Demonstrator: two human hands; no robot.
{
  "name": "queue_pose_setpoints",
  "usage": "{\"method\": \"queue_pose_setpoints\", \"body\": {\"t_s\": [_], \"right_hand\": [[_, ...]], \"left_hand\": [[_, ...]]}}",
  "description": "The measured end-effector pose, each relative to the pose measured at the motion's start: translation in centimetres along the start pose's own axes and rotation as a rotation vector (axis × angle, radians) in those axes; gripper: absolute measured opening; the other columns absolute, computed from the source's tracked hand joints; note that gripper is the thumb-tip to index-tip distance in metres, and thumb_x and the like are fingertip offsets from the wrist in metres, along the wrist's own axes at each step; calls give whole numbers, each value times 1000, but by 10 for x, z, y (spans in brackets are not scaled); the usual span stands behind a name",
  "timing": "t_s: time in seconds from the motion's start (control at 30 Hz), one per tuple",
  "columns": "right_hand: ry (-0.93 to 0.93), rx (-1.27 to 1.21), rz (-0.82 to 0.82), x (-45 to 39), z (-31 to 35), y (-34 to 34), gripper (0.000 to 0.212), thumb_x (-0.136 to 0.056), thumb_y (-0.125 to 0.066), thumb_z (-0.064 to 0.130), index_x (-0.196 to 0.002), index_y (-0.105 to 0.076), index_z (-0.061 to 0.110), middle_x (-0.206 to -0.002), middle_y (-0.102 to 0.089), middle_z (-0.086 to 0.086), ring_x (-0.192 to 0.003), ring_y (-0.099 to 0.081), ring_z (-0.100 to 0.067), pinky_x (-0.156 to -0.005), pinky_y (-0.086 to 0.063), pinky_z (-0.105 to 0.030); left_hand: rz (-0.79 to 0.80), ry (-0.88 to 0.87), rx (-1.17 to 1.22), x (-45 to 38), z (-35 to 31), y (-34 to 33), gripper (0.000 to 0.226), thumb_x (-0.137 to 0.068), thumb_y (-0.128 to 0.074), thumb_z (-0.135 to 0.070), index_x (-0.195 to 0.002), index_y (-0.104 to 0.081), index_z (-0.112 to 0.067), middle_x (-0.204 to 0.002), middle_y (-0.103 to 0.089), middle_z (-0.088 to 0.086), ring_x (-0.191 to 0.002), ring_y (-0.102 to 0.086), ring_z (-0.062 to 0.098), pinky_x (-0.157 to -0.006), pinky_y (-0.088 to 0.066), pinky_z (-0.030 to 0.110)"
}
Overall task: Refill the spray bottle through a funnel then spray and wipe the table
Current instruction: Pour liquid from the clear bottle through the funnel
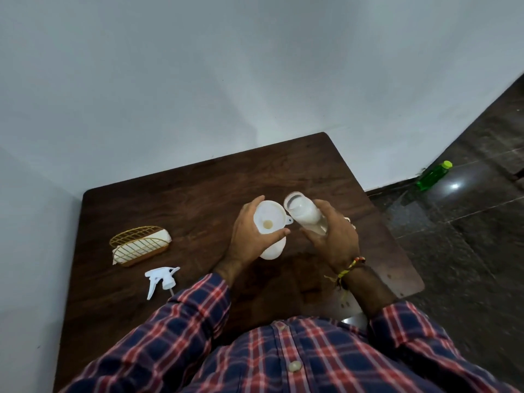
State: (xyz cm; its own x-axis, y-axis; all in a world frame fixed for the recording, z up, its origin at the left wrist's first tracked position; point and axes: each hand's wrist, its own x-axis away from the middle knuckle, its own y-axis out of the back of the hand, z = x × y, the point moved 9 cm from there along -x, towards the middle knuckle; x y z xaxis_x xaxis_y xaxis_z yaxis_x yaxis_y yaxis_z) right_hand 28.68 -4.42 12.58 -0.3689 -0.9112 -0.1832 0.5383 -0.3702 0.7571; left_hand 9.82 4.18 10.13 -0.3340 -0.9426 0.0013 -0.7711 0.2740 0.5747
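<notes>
Funnel (268, 219) atop white bottle (271, 249) in left hand's (249, 236) grip, tilted clear bottle (304, 212) clasped in right hand (333, 239) alongside.

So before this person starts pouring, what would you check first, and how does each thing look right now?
1. Funnel seated in the white spray bottle: ok, it sits on top, steadied by the left hand.
2. Clear refill bottle open: ok, no cap on its mouth.
3. Grip on the refill bottle: ok, the right hand is wrapped round it.
4. Mouth over the funnel: not ok, it is beside the rim.
5. Room left in the spray bottle: cannot tell.
6. Trigger sprayer head and napkin holder out of the way: ok, both lie off to the left on the table.
</notes>
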Motion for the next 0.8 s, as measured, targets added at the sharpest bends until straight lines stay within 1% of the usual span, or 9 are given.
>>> {"method": "queue_pose_setpoints", "body": {"t_s": [0.07,0.13,0.2,0.27,0.37,0.43,0.53,0.67,0.8], "right_hand": [[25,68,31,-7,0,-2,61,-72,-75,43,-127,-49,33,-111,-66,1,-97,-65,-27,-76,-55,-42],[53,138,81,-10,1,-5,62,-75,-72,44,-130,-45,38,-113,-63,2,-101,-63,-26,-78,-55,-45],[71,169,109,-12,2,-6,62,-78,-73,39,-133,-47,38,-114,-60,0,-102,-62,-26,-77,-55,-42],[89,190,118,-14,4,-5,62,-79,-75,34,-135,-49,35,-115,-59,-2,-100,-62,-27,-73,-52,-41],[128,217,142,-15,10,-7,64,-79,-75,30,-137,-49,34,-112,-59,-4,-98,-61,-30,-71,-53,-42],[128,242,153,-17,11,-7,64,-79,-75,29,-137,-48,35,-113,-59,-5,-99,-61,-31,-73,-54,-44],[148,271,157,-21,12,-8,62,-80,-73,29,-137,-47,36,-114,-58,-5,-100,-59,-32,-76,-55,-48],[173,313,151,-24,13,-7,63,-79,-73,26,-135,-47,36,-113,-58,-4,-102,-58,-32,-77,-54,-48],[183,346,140,-24,12,-6,64,-77,-74,23,-134,-47,36,-113,-57,-3,-104,-58,-33,-78,-54,-51]], "left_hand": [[-14,-15,0,1,-2,-2,94,-61,-87,-50,-140,-44,-22,-135,-50,-6,-116,-46,3,-100,-46,28],[-11,-26,-9,1,-5,-4,93,-63,-87,-46,-141,-44,-20,-135,-50,-4,-119,-48,7,-98,-43,24],[-4,-27,-31,0,-6,-7,93,-64,-86,-48,-142,-43,-21,-137,-49,-3,-122,-49,11,-98,-43,26],[-13,-30,-65,0,-6,-8,92,-63,-85,-50,-141,-44,-23,-137,-50,-4,-121,-50,11,-97,-45,28],[-36,-20,-78,2,-5,-9,90,-61,-85,-49,-137,-46,-23,-132,-52,-6,-116,-52,9,-92,-46,25],[-43,-19,-81,3,-6,-8,88,-61,-85,-50,-135,-47,-23,-131,-53,-6,-115,-52,9,-91,-45,23],[-65,-18,-57,3,-6,-6,85,-60,-85,-48,-132,-48,-24,-128,-54,-6,-113,-53,9,-89,-49,27],[-62,-6,-47,2,-5,-10,85,-61,-86,-46,-132,-47,-22,-130,-52,-3,-114,-52,12,-90,-51,32],[-51,3,-35,2,-2,-14,86,-63,-87,-44,-135,-45,-21,-133,-50,-1,-116,-50,13,-92,-49,31]]}}
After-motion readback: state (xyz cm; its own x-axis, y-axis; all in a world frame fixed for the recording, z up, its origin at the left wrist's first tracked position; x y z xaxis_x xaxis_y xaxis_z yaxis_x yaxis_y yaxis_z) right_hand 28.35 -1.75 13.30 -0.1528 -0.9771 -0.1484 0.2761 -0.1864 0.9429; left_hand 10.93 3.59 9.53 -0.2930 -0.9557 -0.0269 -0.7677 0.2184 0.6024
